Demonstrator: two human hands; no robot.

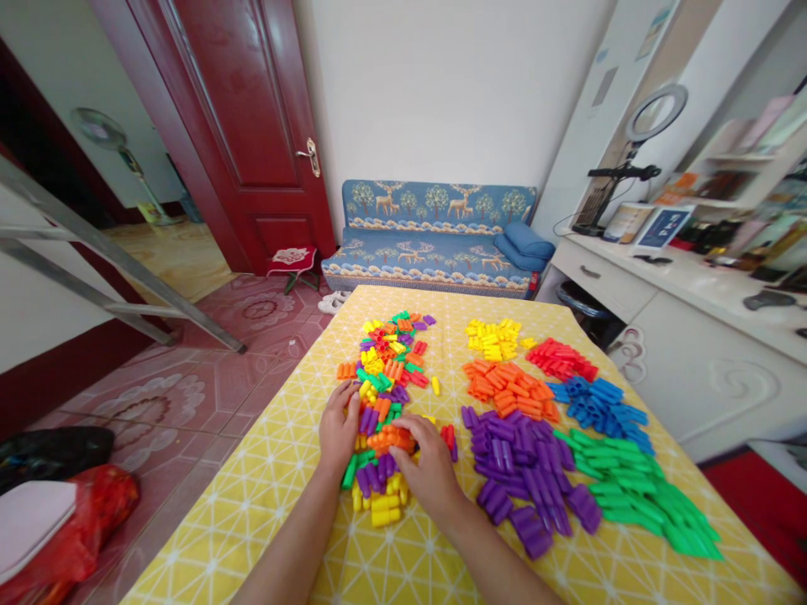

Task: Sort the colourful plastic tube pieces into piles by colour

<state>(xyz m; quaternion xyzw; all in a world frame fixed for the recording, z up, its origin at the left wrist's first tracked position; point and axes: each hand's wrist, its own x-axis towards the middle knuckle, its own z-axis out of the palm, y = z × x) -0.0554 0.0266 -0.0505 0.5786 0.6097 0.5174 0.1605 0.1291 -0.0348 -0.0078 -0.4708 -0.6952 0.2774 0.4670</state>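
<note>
A mixed pile of short plastic tube pieces [384,403] in yellow, orange, purple, green and red runs along the left part of the table. My left hand [339,424] rests against the pile's left side, its fingers partly bent beside yellow and purple pieces and holding nothing that I can see. In my right hand [432,466], orange tube pieces [386,439] are gripped between thumb and fingers, above the near half of the pile. Purple and yellow pieces lie just below them. My right hand hides some red and yellow pieces behind it.
To the right lie single-colour heaps: yellow [493,339], orange [509,388], red [561,360], blue [598,410], purple [523,462] and green [636,483]. The yellow patterned tablecloth [265,512] covers the table. Beyond stand a blue sofa [435,244] and a white desk [693,286].
</note>
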